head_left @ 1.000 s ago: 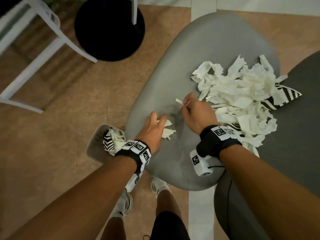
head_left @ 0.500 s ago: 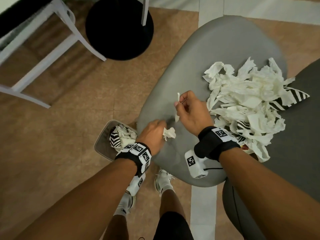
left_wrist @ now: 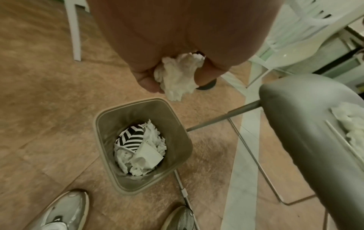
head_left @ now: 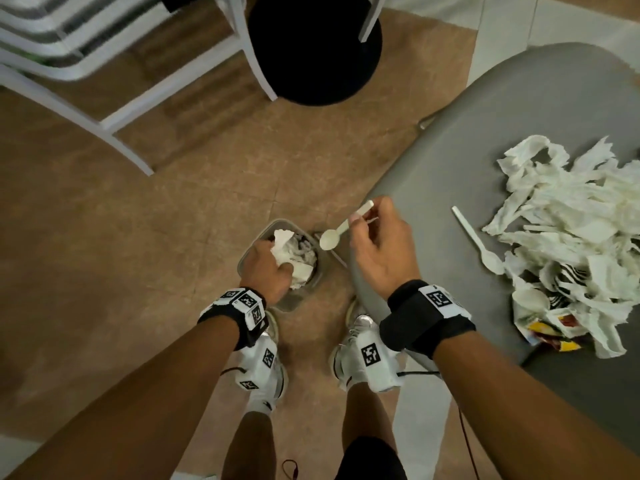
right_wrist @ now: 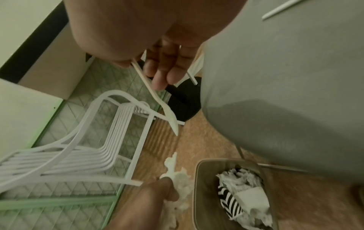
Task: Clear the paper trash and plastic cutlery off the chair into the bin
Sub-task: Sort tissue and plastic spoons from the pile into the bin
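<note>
Two chairs share a floor of brown tiles [head_left: 145, 237] crossed by a pale strip: a grey chair [head_left: 491, 140] at the right, whose seat bears the trash, and a white slatted chair [head_left: 69, 46] at the upper left, with a round black base [head_left: 311, 46] between them. On the grey seat a pile of torn white paper [head_left: 575, 216] lies with striped scraps and a coloured wrapper at its near edge, and a white plastic spoon [head_left: 478, 240] rests just beside the pile. A grey bin [left_wrist: 110, 118] stands on the floor by the seat's front edge, already holding crumpled paper and a striped scrap. The left hand [head_left: 266, 268] hovers over the bin mouth, its fingers curled round a wad of paper [left_wrist: 177, 76]. The right hand [head_left: 381, 251] pinches the handle of a second plastic spoon [head_left: 341, 228] between thumb and fingers, bowl end out toward the bin. Half a second ago both hands were over the seat, the left at the paper scrap and the right lifting the spoon; both have since swung off the seat to the bin.
</note>
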Demonstrator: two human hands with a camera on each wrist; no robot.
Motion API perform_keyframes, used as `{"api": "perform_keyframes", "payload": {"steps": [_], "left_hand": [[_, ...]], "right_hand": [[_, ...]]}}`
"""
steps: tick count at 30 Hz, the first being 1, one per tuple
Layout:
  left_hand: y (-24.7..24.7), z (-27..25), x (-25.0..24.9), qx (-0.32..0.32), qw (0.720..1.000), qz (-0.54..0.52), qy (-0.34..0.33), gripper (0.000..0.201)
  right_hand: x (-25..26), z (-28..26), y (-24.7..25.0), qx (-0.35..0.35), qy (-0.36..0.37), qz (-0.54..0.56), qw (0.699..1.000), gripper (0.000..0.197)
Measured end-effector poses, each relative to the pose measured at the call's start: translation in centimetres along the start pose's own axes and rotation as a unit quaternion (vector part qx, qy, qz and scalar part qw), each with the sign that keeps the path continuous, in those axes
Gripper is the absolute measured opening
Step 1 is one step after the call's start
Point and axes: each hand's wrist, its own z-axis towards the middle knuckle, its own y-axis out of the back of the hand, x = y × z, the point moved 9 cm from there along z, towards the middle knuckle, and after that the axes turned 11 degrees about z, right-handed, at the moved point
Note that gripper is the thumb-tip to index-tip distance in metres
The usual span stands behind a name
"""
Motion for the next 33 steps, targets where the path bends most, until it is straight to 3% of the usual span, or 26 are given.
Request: {"api": "perform_keyframes", "payload": {"steps": [3, 5, 9, 13, 17, 20, 24, 28, 33], "left_hand": [[-1.4, 0.2, 1.5, 0.075, 0.996, -0.037, -0.015, 0.069], [-1.4, 0.2, 2.5, 0.084, 0.995, -0.034, -0.030, 0.070], [0.4, 0.1, 4.2, 0.049, 0.997, -0.025, -0.048, 0.056], [2.8, 0.0, 6.2, 0.014, 0.999, -0.009, -0.045, 0.043], [3.8, 0.5, 7.5, 0.013, 0.999, 0.029, -0.025, 0.040], [4.5, 0.5, 5.7, 0.002, 0.998, 0.053, -0.044, 0.029], [5.4, -0.2, -0.2, -0.014, 0.994, 0.066, -0.085, 0.027], [5.1, -0.7, -7.6, -0.015, 0.988, 0.086, -0.130, 0.022], [1.8, -2.1, -17.7, -0.008, 0.968, 0.134, -0.211, 0.022]], "right_hand": [[-0.7, -0.5, -3.1, 0.023, -0.013, -0.017, 0.999, 0.013], [-1.4, -0.8, -5.0, 0.037, -0.016, -0.020, 0.999, 0.011], [-4.6, -1.0, -9.2, 0.102, -0.057, -0.085, 0.990, 0.014], [-8.8, -2.1, -13.7, 0.270, -0.139, -0.268, 0.914, 0.030], [-7.1, -1.6, -13.4, 0.266, -0.140, -0.225, 0.927, 0.026], [-5.2, -0.9, -11.9, 0.247, -0.132, -0.157, 0.947, 0.019], [-3.4, 0.5, -7.7, 0.232, -0.138, -0.112, 0.956, 0.019], [-3.6, 1.4, -0.5, 0.181, -0.136, -0.112, 0.968, 0.017], [-7.8, 0.8, 10.0, 0.098, -0.175, -0.123, 0.972, 0.016]]}}
